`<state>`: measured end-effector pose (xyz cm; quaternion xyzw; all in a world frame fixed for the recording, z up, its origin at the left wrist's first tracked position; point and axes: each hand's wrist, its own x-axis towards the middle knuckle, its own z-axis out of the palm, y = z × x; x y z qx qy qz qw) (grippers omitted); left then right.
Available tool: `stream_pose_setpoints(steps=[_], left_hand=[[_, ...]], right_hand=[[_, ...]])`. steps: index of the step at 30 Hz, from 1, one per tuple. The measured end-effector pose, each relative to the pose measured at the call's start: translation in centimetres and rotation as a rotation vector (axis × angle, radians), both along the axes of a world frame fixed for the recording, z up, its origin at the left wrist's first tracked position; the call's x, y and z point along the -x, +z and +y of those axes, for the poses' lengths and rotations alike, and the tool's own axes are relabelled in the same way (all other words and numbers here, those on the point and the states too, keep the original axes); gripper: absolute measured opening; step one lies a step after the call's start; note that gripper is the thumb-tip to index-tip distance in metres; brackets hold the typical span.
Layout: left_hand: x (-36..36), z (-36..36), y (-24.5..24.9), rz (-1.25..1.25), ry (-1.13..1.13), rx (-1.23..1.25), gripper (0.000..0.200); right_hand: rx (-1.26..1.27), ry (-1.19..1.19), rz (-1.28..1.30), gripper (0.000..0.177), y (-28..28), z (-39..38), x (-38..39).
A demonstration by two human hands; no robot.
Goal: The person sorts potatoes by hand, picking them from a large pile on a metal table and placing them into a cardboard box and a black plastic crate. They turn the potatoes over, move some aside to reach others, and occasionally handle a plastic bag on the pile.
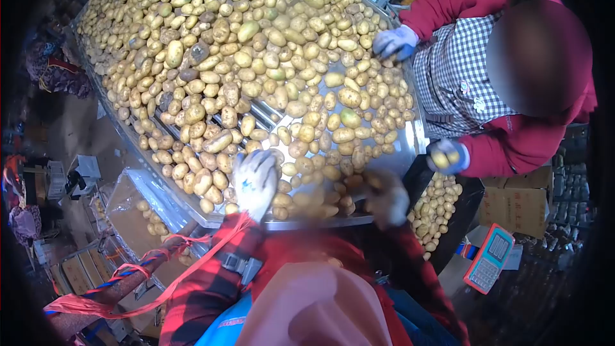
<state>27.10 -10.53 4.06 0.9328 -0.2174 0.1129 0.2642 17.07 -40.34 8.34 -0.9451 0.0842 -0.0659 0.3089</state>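
A large heap of potatoes [221,38] covers a metal sorting table [400,165]. My left hand [255,184], in a pale glove with a blue mark, lies at the near edge among the potatoes. Its fingers are stretched out over them, and nothing shows in its grip. My right hand [387,200], also gloved, is near the table's front right side beside more potatoes. Motion smears its fingers, so whether it holds a potato does not show. Just left of it, some potatoes are blurred too.
Across the right corner stands a co-worker [448,70] with gloved hands, one holding a potato [442,159]. Potatoes fill a container [435,208] below. A red-framed scale [490,258] and cardboard box [512,208] stand right. Pink ribbon [186,277] hangs on a pole at left.
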Motion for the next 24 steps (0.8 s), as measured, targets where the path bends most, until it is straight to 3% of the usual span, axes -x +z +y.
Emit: stream_pose_setpoints(steps=[1,3,5,7,9,10,11,12,13,14,15,16,17,18,19,21,22,23,24], left_hand=[[-0.5,-1.2,0.0,-0.027,-0.024,-0.023,0.021],[-1.3,-2.9,-0.5,-0.107,-0.076,0.087,0.023],[-1.2,-3.9,-1.2,-0.064,-0.107,0.126,0.027],[-0.6,-4.3,-1.5,-0.041,-0.110,0.159,0.029],[0.6,-3.9,-1.7,-0.048,-0.119,0.226,0.031],[0.9,-3.7,-1.4,-0.001,-0.122,0.264,0.033],[1.4,-3.2,-1.2,-0.007,-0.117,0.260,0.033],[1.9,-2.7,-1.1,0.184,-0.059,0.392,0.031],[2.0,-2.2,-0.8,0.374,0.001,0.523,0.031],[1.6,-1.5,-0.3,0.743,0.102,0.638,0.034],[1.7,-0.6,-1.1,1.000,0.171,0.920,0.037],[1.7,-0.2,-0.2,1.099,0.192,1.205,0.041],[1.4,0.3,0.8,1.188,0.209,1.497,0.047],[0.6,0.6,0.1,1.058,0.154,1.489,0.054],[0.5,1.4,-0.2,1.049,0.164,1.487,0.054],[0.2,2.4,1.0,1.123,0.204,1.722,0.055],[0.0,2.8,0.4,1.121,0.208,1.733,0.055],[-0.7,3.2,-0.8,1.181,0.024,1.922,0.056],[-1.3,3.4,-2.1,1.225,-0.175,2.106,0.057]], right_hand=[[0.109,-0.175,-0.192,0.038,-2.1,-3.1,4.0],[0.181,-0.440,-0.093,0.044,-0.8,-7.5,9.6],[0.803,-0.376,0.171,0.055,0.6,-9.8,13.2],[0.548,-0.369,0.074,0.055,1.7,-7.7,9.7],[0.353,-0.080,-0.194,0.051,-0.1,-3.9,3.8],[-0.054,0.112,-0.026,0.061,-0.4,-1.9,-0.4],[-0.268,0.064,-0.121,0.061,-1.7,2.2,-4.1],[-0.053,0.258,-0.072,0.059,-0.7,4.5,-9.4],[-0.110,0.314,-0.282,0.059,-0.4,7.2,-13.4],[-0.048,0.356,-0.348,0.060,-2.4,9.1,-18.2],[-0.026,0.366,-0.360,0.063,-4.4,10.9,-23.4],[0.064,0.364,-0.341,0.062,-3.9,12.2,-27.3],[0.212,0.383,-0.183,0.062,-5.8,13.2,-31.4],[0.282,0.426,0.094,0.056,-4.6,13.9,-33.4],[0.275,0.436,0.090,0.056,-6.5,14.4,-34.3],[0.354,0.437,-0.299,0.043,-8.6,15.0,-34.6],[0.217,0.438,-0.188,0.042,-9.9,14.6,-33.4],[0.086,0.433,-0.082,0.042,-7.1,14.6,-30.0],[0.003,0.601,0.060,0.042,-4.8,14.8,-26.6]])
